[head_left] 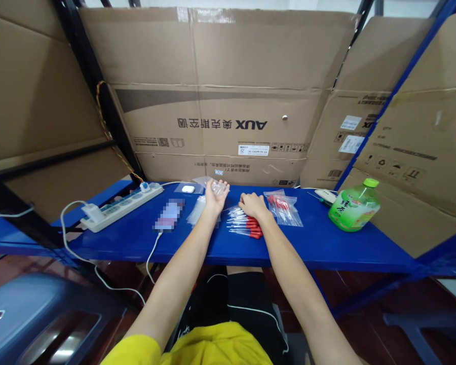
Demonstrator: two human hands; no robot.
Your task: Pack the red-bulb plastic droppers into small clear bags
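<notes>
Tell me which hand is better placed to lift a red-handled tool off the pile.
Probably the right hand: it is right at the pile of red-handled tools, while the left hand is occupied with a clear plastic bag.

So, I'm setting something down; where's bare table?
Blue table between the filled bag and green bottle; a smaller patch between power strip and phone. Crowded: around left hand and right hand, with clear bags and red-ended sticks.

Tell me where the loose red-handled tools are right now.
In the head view, the tools lie near the middle of the blue table, by the right hand and left of the filled bag.
</notes>
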